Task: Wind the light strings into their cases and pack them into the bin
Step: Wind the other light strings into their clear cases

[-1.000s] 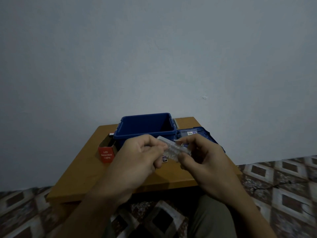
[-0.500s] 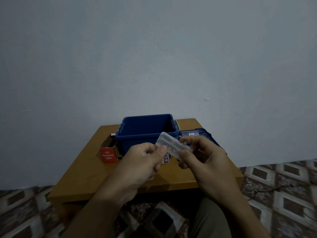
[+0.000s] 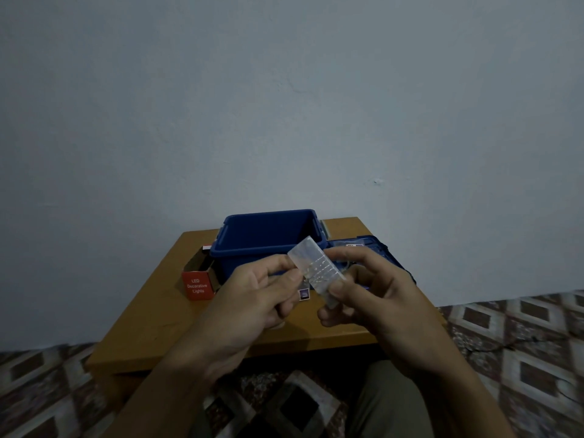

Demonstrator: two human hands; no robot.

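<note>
Head view: my right hand [image 3: 373, 298] is gripping the clear case [image 3: 322, 278] aloft before the bin [image 3: 240, 251] so the fingers [image 3: 289, 277] of my left hand [image 3: 252, 298], pinching at its edge, are seemingly feeding the light string [image 3: 316, 265] in.

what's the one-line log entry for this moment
left hand: pinches clear rectangular plastic case | right hand: grips same case | case: not yet in blue plastic bin | bin: open, on wooden table

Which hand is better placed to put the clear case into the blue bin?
Right, probably. The right hand grips the case by its near end, in front of the bin; the left hand only pinches its edge.
</note>
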